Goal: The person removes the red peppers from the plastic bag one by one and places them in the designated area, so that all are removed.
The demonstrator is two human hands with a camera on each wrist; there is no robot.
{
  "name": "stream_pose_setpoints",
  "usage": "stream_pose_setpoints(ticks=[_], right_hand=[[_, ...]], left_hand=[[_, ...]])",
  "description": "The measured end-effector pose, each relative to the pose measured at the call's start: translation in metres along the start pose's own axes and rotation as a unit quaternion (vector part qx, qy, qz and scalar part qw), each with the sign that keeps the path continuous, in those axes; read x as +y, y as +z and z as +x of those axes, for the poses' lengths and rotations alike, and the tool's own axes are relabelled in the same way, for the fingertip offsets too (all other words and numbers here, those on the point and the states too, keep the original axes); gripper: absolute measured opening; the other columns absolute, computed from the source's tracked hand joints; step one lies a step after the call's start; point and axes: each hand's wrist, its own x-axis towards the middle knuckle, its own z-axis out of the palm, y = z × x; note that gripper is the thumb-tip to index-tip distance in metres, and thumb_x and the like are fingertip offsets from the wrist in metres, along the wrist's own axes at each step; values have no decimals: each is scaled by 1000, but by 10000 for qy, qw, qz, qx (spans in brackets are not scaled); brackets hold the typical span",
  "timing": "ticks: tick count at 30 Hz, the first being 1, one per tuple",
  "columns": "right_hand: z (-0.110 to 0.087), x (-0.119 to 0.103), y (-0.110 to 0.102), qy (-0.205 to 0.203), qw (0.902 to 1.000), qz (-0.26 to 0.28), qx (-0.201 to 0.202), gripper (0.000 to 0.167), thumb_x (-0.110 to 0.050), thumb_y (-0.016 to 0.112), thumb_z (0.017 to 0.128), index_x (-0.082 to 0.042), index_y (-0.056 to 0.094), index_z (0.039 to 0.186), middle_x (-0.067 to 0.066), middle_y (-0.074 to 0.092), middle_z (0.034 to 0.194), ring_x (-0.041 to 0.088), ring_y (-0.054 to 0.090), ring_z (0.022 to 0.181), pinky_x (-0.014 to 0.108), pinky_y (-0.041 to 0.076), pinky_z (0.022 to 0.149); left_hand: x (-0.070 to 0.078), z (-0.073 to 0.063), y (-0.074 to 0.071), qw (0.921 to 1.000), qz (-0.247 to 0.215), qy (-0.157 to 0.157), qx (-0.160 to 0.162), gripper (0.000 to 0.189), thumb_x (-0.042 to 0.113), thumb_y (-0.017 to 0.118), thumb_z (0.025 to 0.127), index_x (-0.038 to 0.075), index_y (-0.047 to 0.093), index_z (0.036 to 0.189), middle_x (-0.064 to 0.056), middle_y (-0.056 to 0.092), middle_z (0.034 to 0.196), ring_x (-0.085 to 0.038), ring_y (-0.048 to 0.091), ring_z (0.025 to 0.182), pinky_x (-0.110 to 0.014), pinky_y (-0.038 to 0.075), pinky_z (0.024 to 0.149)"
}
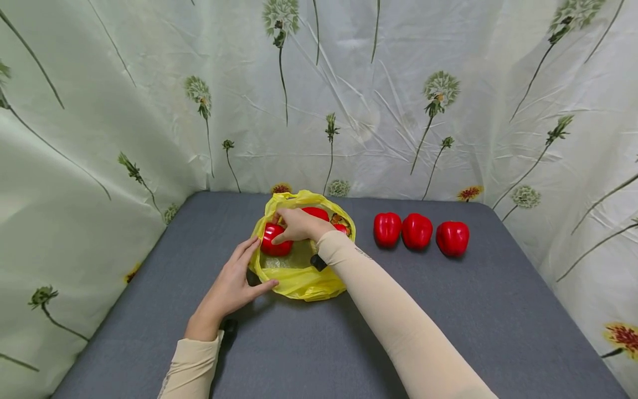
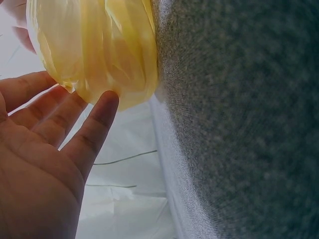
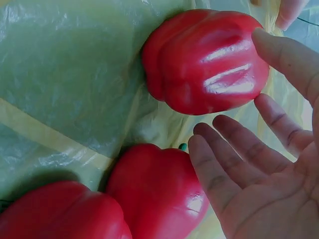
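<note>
A yellow plastic bag stands with its mouth spread wide. My right hand reaches inside; its thumb and index fingertips touch one end of a red bell pepper, while the other fingers stay extended beside it. Two more red bell peppers lie in the bag, a nearer one and another cut off by the frame edge. Against the bag's left side, my left hand rests with spread, fairly straight fingers. In the left wrist view, fingertips touch the outside of the yellow plastic.
Three red bell peppers, a left one, a middle one and a right one, sit in a row right of the bag. A dark grey cloth covers the table. Flower-printed curtains hang behind and at both sides.
</note>
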Motion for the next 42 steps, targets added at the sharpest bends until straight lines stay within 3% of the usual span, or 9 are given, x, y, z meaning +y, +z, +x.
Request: stream_pose_setpoints(ticks=[9, 17, 26, 35, 42], right_hand=[[1, 2, 4, 4, 9996, 213, -162, 71, -31, 78, 99, -6, 47, 157, 15, 61, 153, 28, 60, 140, 42, 52, 117], [0, 3, 7, 109, 9989, 318, -325, 67, -32, 79, 99, -7, 52, 155, 14, 61, 152, 28, 61, 136, 42, 55, 114], [-6, 6, 9, 306, 9955, 781, -434, 59, -35, 83, 95, -11, 51, 139, 15, 62, 145, 27, 63, 128, 40, 56, 109], [-7, 10, 11, 242, 9942, 914, -511, 62, -36, 80, 98, -11, 47, 145, 17, 60, 146, 29, 60, 132, 43, 55, 112], [-8, 10, 16, 190, 9943, 900, -534, 59, -38, 78, 99, -11, 46, 140, 15, 61, 138, 24, 60, 121, 37, 55, 105]], left_hand=[[-1, 0, 1, 10000, 10, -2, 22, 103, 36, 94, 84, -5, 40, 162, -22, 40, 166, -44, 46, 150, -64, 46, 118], [0, 1, 0, 9999, -33, -56, -87, 104, 37, 94, 83, -4, 40, 162, -21, 38, 168, -43, 45, 152, -64, 45, 119], [-1, 1, 1, 10000, 5, -12, -45, 101, 36, 93, 85, -4, 41, 161, -22, 40, 166, -45, 46, 150, -65, 45, 118], [0, 1, 1, 9999, 17, -98, -109, 102, 37, 93, 85, -3, 39, 162, -22, 39, 167, -45, 45, 151, -65, 45, 118], [1, 0, 1, 9998, 54, -147, -130, 102, 37, 93, 85, -4, 40, 162, -22, 40, 166, -44, 46, 150, -64, 46, 118]])
